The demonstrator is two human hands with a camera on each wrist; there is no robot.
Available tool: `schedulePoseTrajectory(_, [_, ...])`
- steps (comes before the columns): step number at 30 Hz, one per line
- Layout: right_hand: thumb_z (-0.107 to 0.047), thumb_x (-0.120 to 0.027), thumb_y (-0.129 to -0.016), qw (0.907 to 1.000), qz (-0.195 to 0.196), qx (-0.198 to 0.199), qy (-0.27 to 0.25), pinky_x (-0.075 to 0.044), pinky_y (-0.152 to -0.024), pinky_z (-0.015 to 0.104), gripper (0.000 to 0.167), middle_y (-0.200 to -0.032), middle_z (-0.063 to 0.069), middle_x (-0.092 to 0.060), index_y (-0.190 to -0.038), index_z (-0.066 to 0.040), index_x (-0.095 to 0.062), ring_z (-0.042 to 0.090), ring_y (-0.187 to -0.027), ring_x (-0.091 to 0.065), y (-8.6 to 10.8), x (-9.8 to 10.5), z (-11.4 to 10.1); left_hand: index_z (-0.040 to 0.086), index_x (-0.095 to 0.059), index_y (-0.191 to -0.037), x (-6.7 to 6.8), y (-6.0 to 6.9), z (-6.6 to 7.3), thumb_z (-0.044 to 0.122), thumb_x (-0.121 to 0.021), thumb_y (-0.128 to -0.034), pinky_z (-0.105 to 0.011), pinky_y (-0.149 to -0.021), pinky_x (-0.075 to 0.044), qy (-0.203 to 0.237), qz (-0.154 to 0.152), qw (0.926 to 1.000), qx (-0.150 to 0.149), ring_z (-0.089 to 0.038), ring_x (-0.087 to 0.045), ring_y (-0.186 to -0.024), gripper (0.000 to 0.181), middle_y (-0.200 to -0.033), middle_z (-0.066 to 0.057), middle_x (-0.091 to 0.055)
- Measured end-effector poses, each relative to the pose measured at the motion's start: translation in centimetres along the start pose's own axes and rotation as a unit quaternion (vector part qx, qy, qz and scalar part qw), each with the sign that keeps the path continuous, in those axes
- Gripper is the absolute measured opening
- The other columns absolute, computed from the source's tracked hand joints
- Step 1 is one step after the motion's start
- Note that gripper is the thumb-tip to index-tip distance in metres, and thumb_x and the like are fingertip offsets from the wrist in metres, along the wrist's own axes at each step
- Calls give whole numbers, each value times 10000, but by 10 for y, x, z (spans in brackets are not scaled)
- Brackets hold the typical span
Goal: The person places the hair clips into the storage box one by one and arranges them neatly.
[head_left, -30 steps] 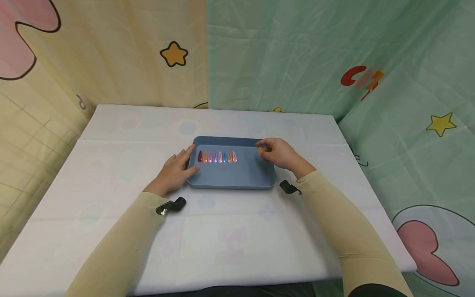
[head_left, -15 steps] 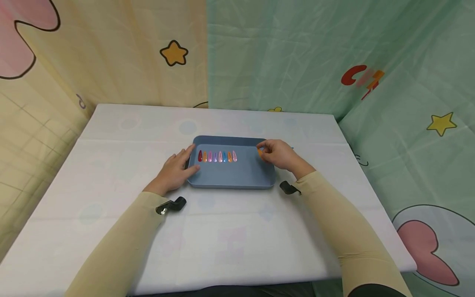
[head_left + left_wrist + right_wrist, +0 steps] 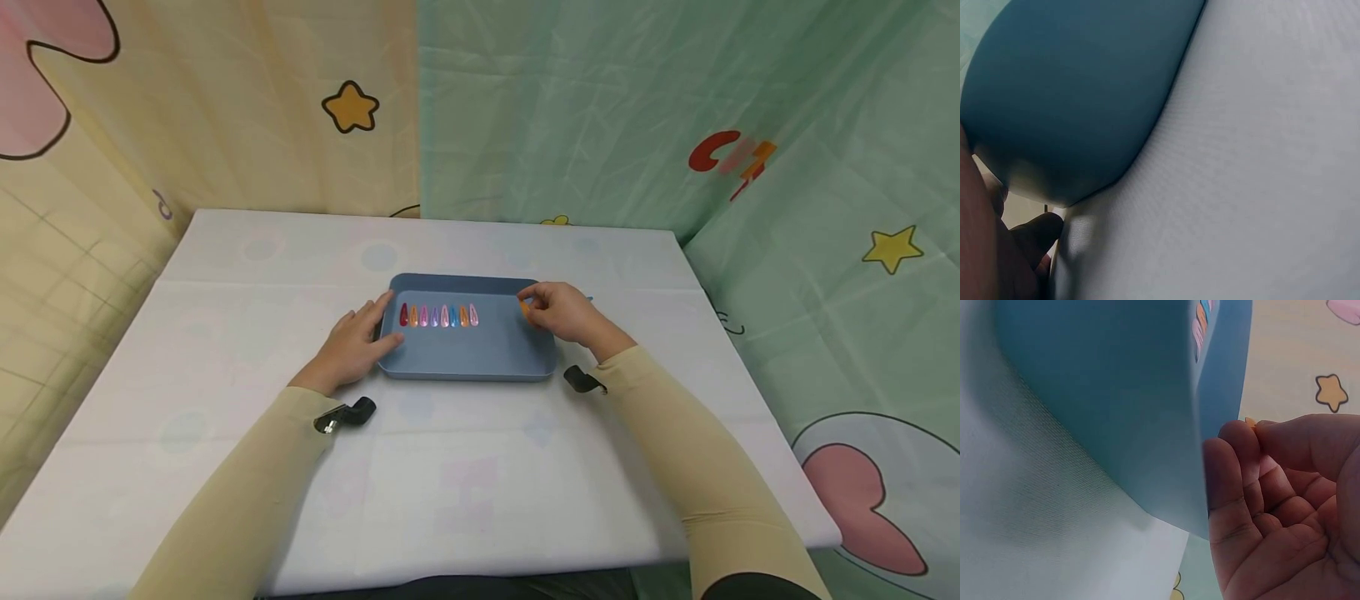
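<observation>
A blue-grey rectangular tray [image 3: 468,358] lies on the table. Along its left half runs a neat row of several snap hair clips [image 3: 445,316], red, orange, pink, purple and blue, standing side by side. My left hand [image 3: 348,352] rests at the tray's left edge, thumb and fingers spread along the rim. Over the tray's right end, my right hand [image 3: 562,312] pinches an orange hair clip [image 3: 524,307] between thumb and index finger. In the right wrist view only a bit of that orange clip [image 3: 1250,422] shows; the fingers hide the rest.
A white patterned cloth covers the table [image 3: 450,467]. Curtains [image 3: 570,108] with printed stars hang behind and at both sides. A tiny blue bit [image 3: 590,298] peeks out behind the right hand; its kind cannot be told. Each wrist wears a black camera.
Both hands and the tray keep almost the same place. The orange hair clip stays pinched in the right hand. A tiny blue bit has come into view behind that hand.
</observation>
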State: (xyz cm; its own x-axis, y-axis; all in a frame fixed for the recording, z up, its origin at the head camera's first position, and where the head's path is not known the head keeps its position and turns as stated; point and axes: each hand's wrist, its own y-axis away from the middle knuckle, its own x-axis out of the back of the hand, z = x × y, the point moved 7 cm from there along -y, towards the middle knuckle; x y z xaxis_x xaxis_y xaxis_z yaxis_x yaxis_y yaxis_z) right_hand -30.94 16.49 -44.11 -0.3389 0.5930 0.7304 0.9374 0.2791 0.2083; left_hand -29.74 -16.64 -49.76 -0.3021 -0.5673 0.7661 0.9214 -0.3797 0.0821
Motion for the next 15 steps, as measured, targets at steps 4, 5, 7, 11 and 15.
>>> schedulePoseTrajectory(4, [-126,-582,-1061,10000,-13,15,33,-467,-700,334,386,-919,93,-703,-1440,-66,-626,206,-770,-561,-1,-1,1,230,-94,-1717,0,0,0,504,-541,-1062,-569,-1344,-4,-39,6,10000,1,-389,-108,-1649,839,-1763,-145,-190])
schedulePoseTrajectory(5, [-123,-582,-1061,10000,-12,16,30,-464,-693,333,386,-913,89,-700,-1440,-66,-626,207,-765,-559,-1,-1,0,230,-95,-1717,0,0,-1,504,-541,-1062,-569,-1344,-6,-48,10,10000,6,-389,-110,-1649,839,-1763,-145,-191])
schedulePoseTrajectory(7, [-121,-583,-1060,10000,-12,31,38,-454,-678,331,386,-900,78,-695,-1439,-65,-627,206,-754,-551,-1,-2,0,230,-95,-1717,0,0,-1,505,-540,-1061,-568,-1344,-8,-61,16,10000,13,-389,-112,-1649,839,-1763,-146,-190])
schedulePoseTrajectory(11, [-119,-582,-1055,10000,-25,15,47,-437,-658,327,389,-882,68,-688,-1438,-66,-631,204,-736,-536,0,-2,-2,228,-98,-1717,0,-1,-1,501,-542,-1060,-568,-1345,-10,-61,25,10000,11,-389,-115,-1649,838,-1763,-144,-189])
schedulePoseTrajectory(15, [-119,-579,-1052,10000,-37,-23,51,-436,-653,325,391,-873,67,-681,-1436,-66,-632,205,-735,-534,0,-3,-2,227,-99,-1717,1,-1,-1,495,-545,-1060,-567,-1344,-10,-48,23,10000,-11,-390,-115,-1648,838,-1763,-141,-189])
